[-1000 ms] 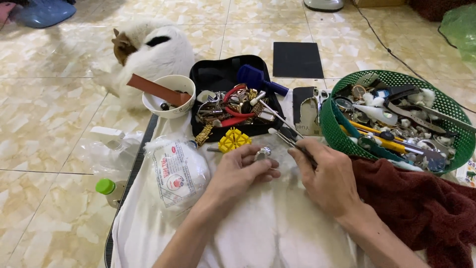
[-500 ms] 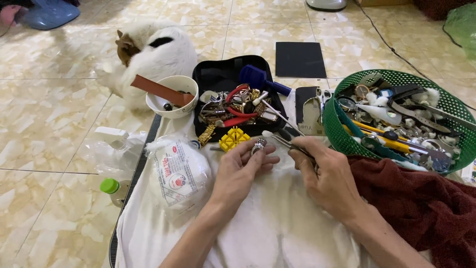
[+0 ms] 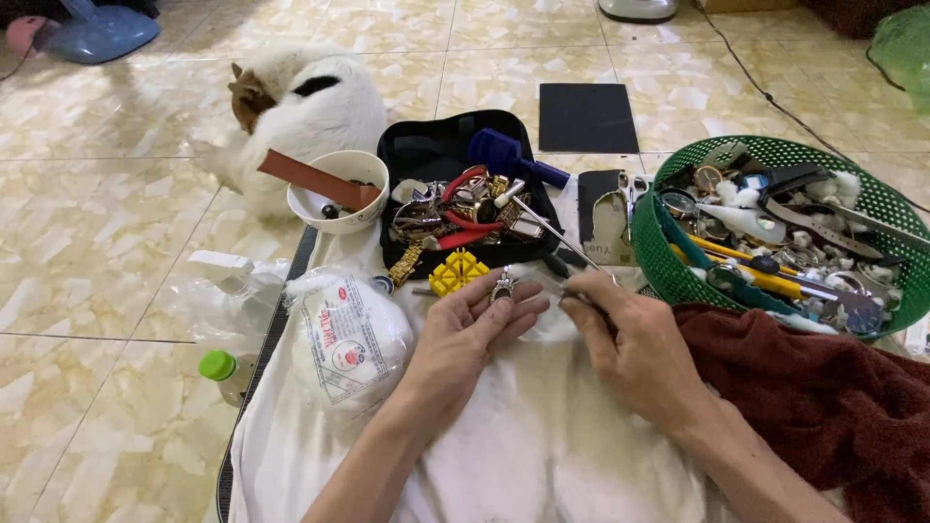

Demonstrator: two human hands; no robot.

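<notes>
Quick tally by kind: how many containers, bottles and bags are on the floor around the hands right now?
Containers: 3 - round green plastic basket, white ceramic bowl, open black zip case
Bottles: 1 - green-capped bottle
Bags: 1 - white printed plastic bag
Total: 5

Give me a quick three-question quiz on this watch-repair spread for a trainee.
1. True or false: the left hand holds a small silver metal watch part in its fingers.
2. Which container holds the yellow-handled tools: A) the round green plastic mesh basket, B) the white ceramic bowl?
3. What lies to the right of the right hand?

Key: 1 true. 2 A. 3 a dark red cloth.
</notes>
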